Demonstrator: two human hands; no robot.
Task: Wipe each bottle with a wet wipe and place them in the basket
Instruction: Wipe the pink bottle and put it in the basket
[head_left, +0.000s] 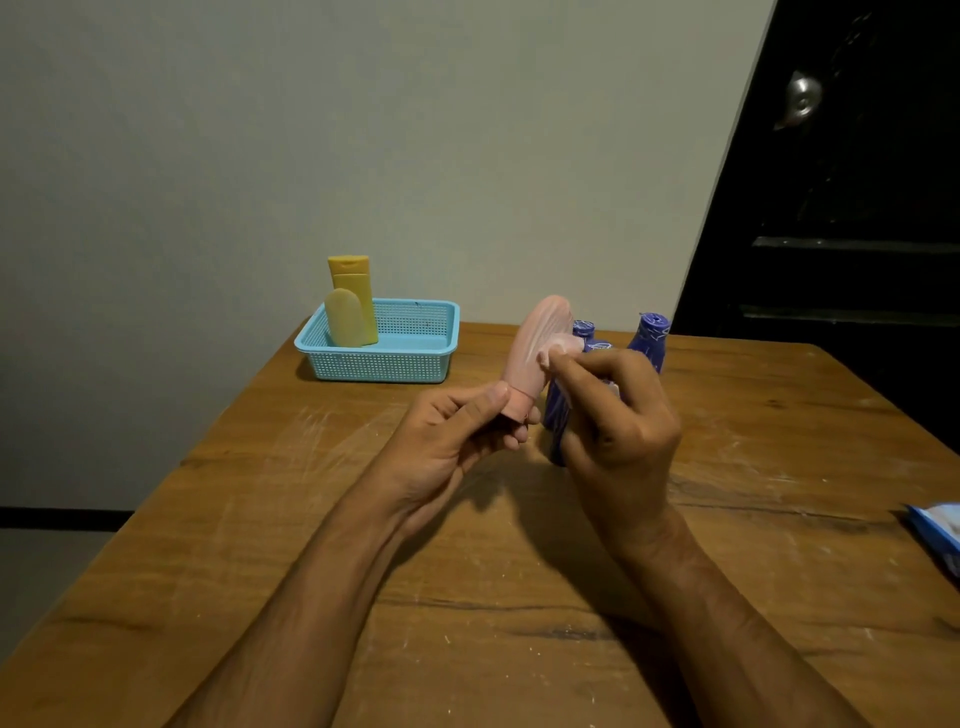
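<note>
Head view: left hand (457, 431) pinches the pink bottle (535, 353) by its cap, freeing its body for the right hand (618, 415) pinching the wipe (563, 344), while the basket (382, 343) waits at ten o'clock.

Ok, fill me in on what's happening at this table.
A person is cleaning bottles. The left hand grips a pink bottle by its cap end, while the right hand rubs a wet wipe against its side. Two yellow bottles already stand in the blue basket. Purple bottles wait on the wooden table behind the hands, and a wipes pack lies at the right edge.
</note>
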